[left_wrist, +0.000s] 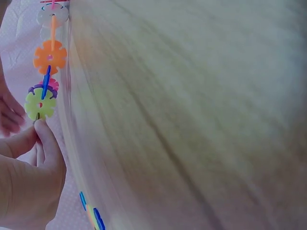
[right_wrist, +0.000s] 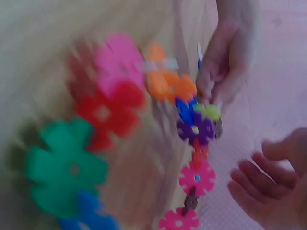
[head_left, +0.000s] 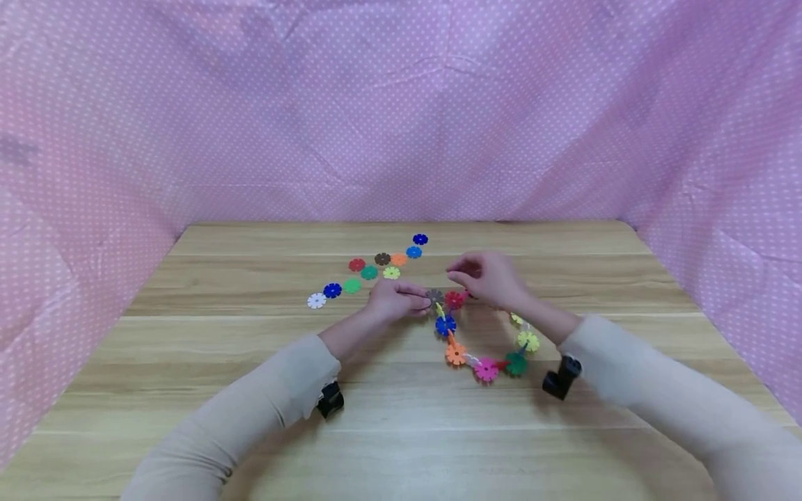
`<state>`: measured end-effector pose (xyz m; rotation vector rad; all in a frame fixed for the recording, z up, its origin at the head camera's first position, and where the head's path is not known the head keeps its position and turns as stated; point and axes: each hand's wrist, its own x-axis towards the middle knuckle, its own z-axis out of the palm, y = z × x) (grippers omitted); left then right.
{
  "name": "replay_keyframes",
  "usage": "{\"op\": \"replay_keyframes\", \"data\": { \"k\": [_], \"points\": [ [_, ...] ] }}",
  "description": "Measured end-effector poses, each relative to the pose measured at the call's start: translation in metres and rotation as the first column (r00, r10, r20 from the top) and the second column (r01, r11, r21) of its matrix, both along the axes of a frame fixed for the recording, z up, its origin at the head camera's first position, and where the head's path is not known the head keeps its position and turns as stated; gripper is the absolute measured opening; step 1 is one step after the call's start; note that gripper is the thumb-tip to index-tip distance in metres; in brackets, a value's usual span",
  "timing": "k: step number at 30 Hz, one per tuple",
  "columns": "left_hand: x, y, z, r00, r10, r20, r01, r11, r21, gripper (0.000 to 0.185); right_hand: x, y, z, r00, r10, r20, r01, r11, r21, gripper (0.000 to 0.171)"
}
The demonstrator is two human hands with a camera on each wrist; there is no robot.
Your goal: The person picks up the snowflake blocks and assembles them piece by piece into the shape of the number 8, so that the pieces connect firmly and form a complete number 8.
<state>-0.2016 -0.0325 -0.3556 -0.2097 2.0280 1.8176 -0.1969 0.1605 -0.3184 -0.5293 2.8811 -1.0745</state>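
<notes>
A chain of coloured snowflake discs (head_left: 455, 353) curves over the wooden table (head_left: 401, 445) between my hands. My left hand (head_left: 421, 300) pinches one end of it at a brown disc (head_left: 434, 297); the left wrist view shows thumb and finger (left_wrist: 37, 125) closed just below a yellow-green disc (left_wrist: 40, 104). My right hand (head_left: 454, 273) hovers just above a red disc (head_left: 454, 299) of the chain. In the right wrist view its fingers (right_wrist: 254, 175) hang loosely curled and hold nothing, a little apart from the pink discs (right_wrist: 196, 177).
Several loose discs lie in a line on the table behind my left hand, from a white one (head_left: 316, 300) to a dark blue one (head_left: 420, 239). Pink dotted cloth (head_left: 401, 104) walls the table at the back and both sides.
</notes>
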Motion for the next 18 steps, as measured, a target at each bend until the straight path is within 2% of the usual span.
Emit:
{"op": "replay_keyframes", "data": {
  "k": [2,4,6,9,14,18],
  "points": [
    [0.001,0.002,0.001,1.000,-0.007,0.001,0.007,1.000,0.003,0.021,-0.013,0.000,0.001,0.991,0.126,0.038,-0.128,0.989,0.069,0.022],
    [0.001,0.002,0.002,1.000,-0.009,0.008,0.009,1.000,0.009,0.021,-0.024,-0.002,-0.001,0.966,0.227,0.127,-0.240,0.966,0.100,0.022],
    [0.000,0.001,0.001,1.000,-0.005,0.025,0.004,0.999,0.032,0.022,-0.032,-0.004,-0.003,0.938,0.272,0.215,-0.301,0.947,0.114,0.021],
    [-0.001,0.001,0.000,0.998,0.001,0.059,-0.004,0.999,0.054,0.023,-0.038,-0.006,-0.006,0.922,0.262,0.286,-0.304,0.946,0.115,0.018],
    [-0.003,0.002,-0.001,0.997,0.010,0.081,-0.014,0.999,0.049,0.023,-0.038,-0.006,-0.010,0.928,0.206,0.311,-0.249,0.962,0.107,0.016],
    [-0.004,0.000,-0.002,0.997,-0.022,0.076,0.020,0.999,0.032,0.022,-0.038,-0.006,-0.014,0.922,0.199,0.333,-0.239,0.967,0.083,0.015]
  ]
}}
